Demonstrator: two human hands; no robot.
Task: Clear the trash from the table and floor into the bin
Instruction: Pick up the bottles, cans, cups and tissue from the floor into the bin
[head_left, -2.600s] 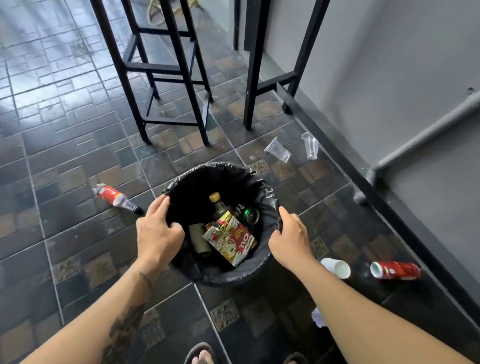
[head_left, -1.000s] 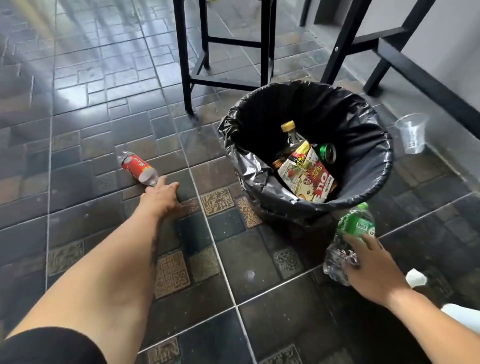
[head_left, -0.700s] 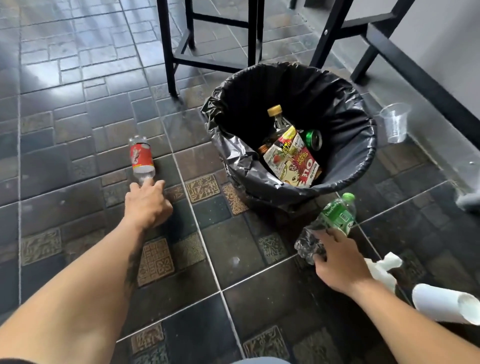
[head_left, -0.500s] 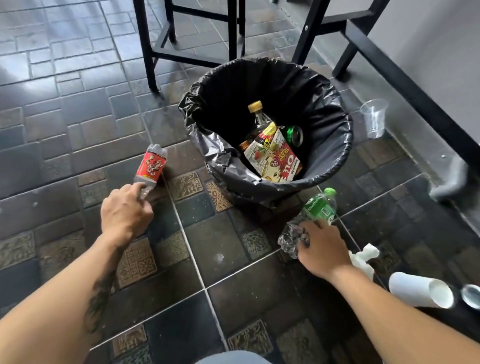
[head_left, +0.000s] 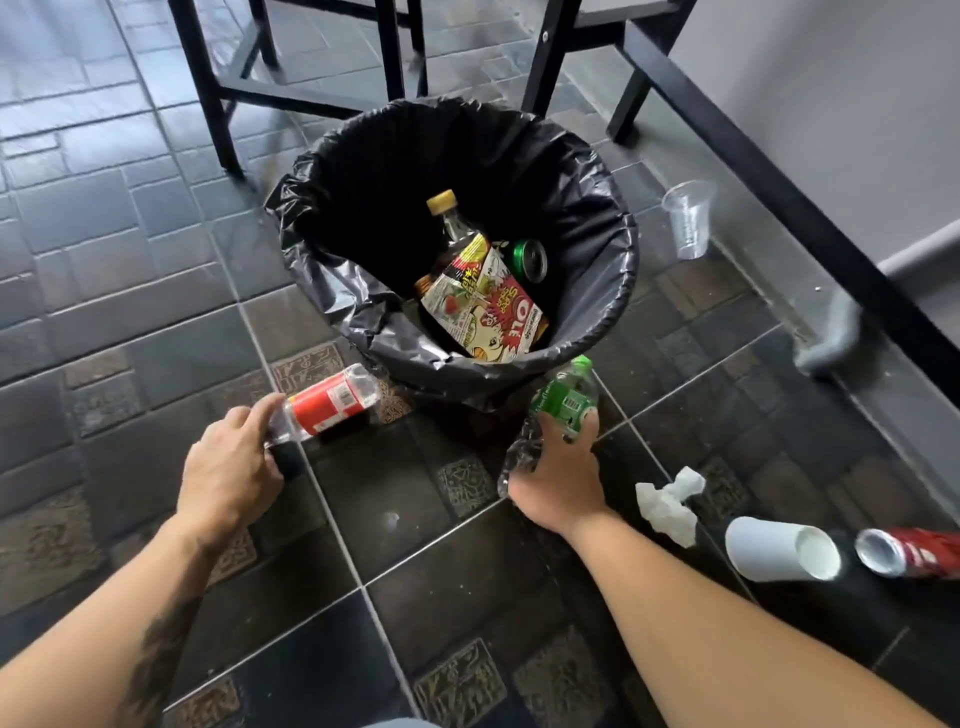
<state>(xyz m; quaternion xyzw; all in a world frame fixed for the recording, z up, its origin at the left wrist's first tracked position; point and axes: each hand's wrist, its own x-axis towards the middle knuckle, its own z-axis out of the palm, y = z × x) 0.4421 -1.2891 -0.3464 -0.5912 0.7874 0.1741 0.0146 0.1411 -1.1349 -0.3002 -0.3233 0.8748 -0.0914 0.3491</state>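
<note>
Bin (head_left: 587, 358), red-label bottle (head_left: 324, 405), green-label bottle (head_left: 563, 402)

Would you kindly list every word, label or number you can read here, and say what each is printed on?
"OLE": large white letters, seen tilted, on the snack packet in the bin.
Red label on the bottle in the left hand: too blurred to read.
Green label on the bottle in the right hand: too small to read.
Red can: unreadable.

Glossy black plastic bin liner (head_left: 332, 280), crinkled clear plastic bottles, matt floor tiles (head_left: 156, 322).
</note>
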